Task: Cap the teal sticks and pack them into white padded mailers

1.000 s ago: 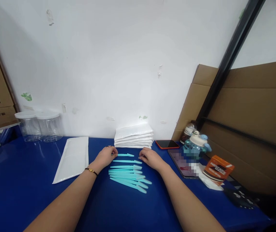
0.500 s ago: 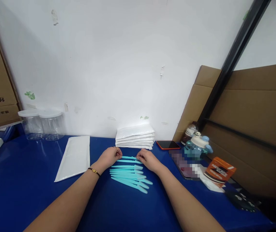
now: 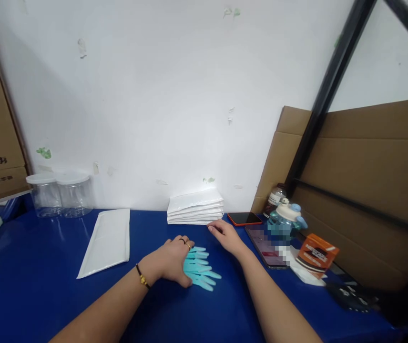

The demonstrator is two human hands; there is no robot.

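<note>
Several light-blue plastic sticks (image 3: 202, 268) lie side by side on the blue table, their broader ends fanned toward the right. My left hand (image 3: 174, 261) spreads over their left ends, thumb at the near side and fingers at the far side, hiding that part of them. To the right and a little beyond the sticks, my right hand (image 3: 224, 234) rests near the table with its fingers apart, holding nothing. A stack of white padded envelopes (image 3: 195, 208) stands by the wall, just behind my right fingertips.
A single white envelope (image 3: 107, 242) lies at the left, with two clear lidded jars (image 3: 75, 196) behind it. On the right are an orange-edged phone (image 3: 244, 218), a second phone (image 3: 266, 247), a bottle (image 3: 284, 220) and an orange packet (image 3: 317, 256).
My left hand has moved nearer and opened over the sticks, which now lie closer together. My right hand has let go of the far stick and moved slightly right. The view has shifted a little.
</note>
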